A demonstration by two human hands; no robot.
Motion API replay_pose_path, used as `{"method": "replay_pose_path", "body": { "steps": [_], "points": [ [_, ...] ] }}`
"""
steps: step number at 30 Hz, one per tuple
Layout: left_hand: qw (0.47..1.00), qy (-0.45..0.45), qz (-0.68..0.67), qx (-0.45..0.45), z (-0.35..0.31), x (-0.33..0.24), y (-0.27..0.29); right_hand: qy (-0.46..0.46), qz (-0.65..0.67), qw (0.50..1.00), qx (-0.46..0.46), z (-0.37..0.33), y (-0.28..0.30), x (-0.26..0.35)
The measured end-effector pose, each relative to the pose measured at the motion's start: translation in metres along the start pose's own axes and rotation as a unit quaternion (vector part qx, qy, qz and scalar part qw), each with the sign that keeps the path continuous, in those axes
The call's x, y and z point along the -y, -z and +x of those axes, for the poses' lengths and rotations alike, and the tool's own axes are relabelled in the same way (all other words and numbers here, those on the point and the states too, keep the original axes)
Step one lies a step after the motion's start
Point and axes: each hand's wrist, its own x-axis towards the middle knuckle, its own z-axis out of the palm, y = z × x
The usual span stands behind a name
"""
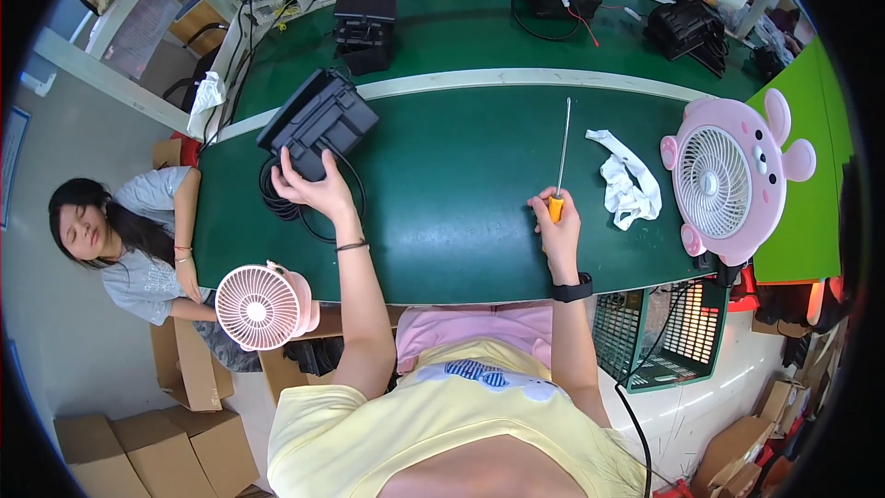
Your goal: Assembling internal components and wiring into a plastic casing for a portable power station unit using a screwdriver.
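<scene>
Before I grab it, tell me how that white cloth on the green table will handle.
The white cloth lies crumpled in loose folds, so it would likely hang limp and floppy when lifted. It looks thin, so probably light for its size. Being soft and flat on the green table, it should not roll or tip.

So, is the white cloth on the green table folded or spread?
Neither: the white cloth lies crumpled and twisted on the green table.
</scene>
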Motion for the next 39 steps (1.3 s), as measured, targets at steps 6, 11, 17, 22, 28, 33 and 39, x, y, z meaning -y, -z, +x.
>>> {"method": "replay_pose_path", "body": {
  "steps": [6, 11, 17, 22, 28, 33, 39],
  "points": [
    [0.972, -0.223, -0.055, 0.053, 0.035, -0.053, -0.038, 0.033, -0.011, 0.999, -0.021, 0.003, 0.003, -0.004],
    [0.935, -0.17, -0.053, 0.308, 0.077, -0.04, -0.141, 0.049, 0.006, 0.998, -0.026, 0.006, -0.001, -0.008],
    [0.902, -0.143, 0.02, 0.407, 0.078, -0.019, -0.191, 0.048, 0.018, 0.998, -0.034, 0.008, -0.002, -0.01],
    [0.899, -0.195, 0.008, 0.393, 0.06, -0.042, -0.185, 0.057, 0.006, 0.998, -0.035, 0.01, -0.002, -0.01],
    [0.779, -0.362, 0.151, 0.489, 0.045, -0.068, -0.184, 0.057, 0.011, 0.997, -0.045, 0.009, 0.001, -0.014],
    [0.922, -0.2, 0.054, 0.326, 0.045, -0.047, -0.197, 0.056, 0.007, 0.998, -0.025, 0.006, -0.004, -0.009],
    [0.886, -0.204, 0.075, 0.409, 0.061, -0.05, -0.209, 0.049, -0.03, 0.998, -0.021, 0.005, 0.0, -0.006]
  ]
}}
